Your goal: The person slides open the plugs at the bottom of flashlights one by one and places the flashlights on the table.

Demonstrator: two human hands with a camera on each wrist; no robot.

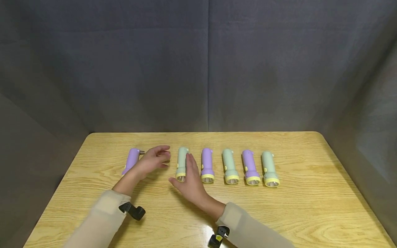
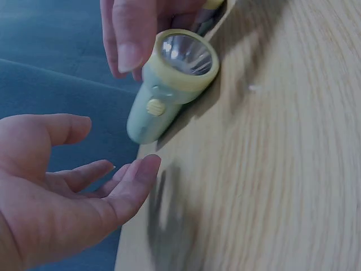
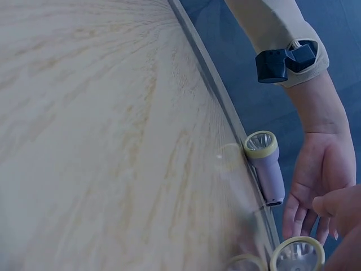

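Observation:
A green flashlight (image 1: 181, 160) with a yellow rim lies between my two hands. My right hand (image 1: 193, 184), fingers extended and thumb spread, is just above its right side and hides part of it. Whether they touch, I cannot tell. In the left wrist view, the right hand's fingers (image 2: 132, 34) hang near the lens end of the green flashlight (image 2: 161, 93). My left hand (image 1: 152, 162) holds nothing; its fingers are loosely bent, palm toward the green flashlight. Left of it lies a purple flashlight (image 1: 131, 159), its lens end partly hidden by the left wrist.
Rightward in a row lie a purple flashlight (image 1: 207, 163), a green one (image 1: 229, 163), another purple one (image 1: 250, 165) and another green one (image 1: 269, 167), lenses toward me. They rest on a wooden table (image 1: 294, 213). A dark curtain (image 1: 204, 69) hangs behind.

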